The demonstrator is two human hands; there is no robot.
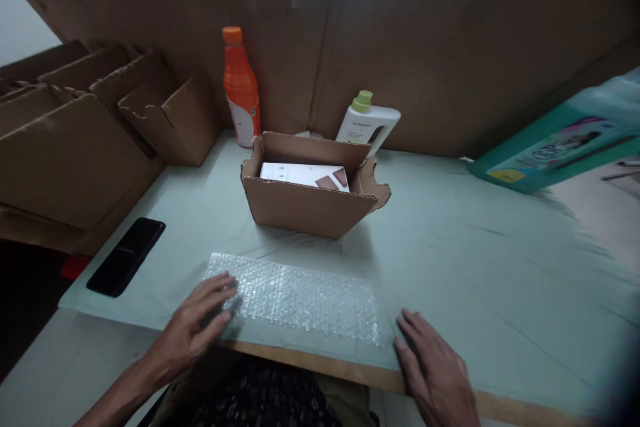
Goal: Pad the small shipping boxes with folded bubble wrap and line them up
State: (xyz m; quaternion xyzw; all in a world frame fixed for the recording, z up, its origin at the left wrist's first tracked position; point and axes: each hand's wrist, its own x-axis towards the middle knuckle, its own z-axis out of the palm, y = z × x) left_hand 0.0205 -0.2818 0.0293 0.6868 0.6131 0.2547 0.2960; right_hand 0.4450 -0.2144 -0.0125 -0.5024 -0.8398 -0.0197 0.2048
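On my bench [450,247] sit an open cardboard box [310,203] with a white carton [300,175] inside, an orange bottle [241,87], a white bottle [367,123] behind, and a black phone [126,256] left.

It looks like a small packing workplace: cardboard walls [450,47], folded cartons [75,120] stacked at the left, an open box [305,207] and bubble wrap [300,297] on a covered table [475,247].
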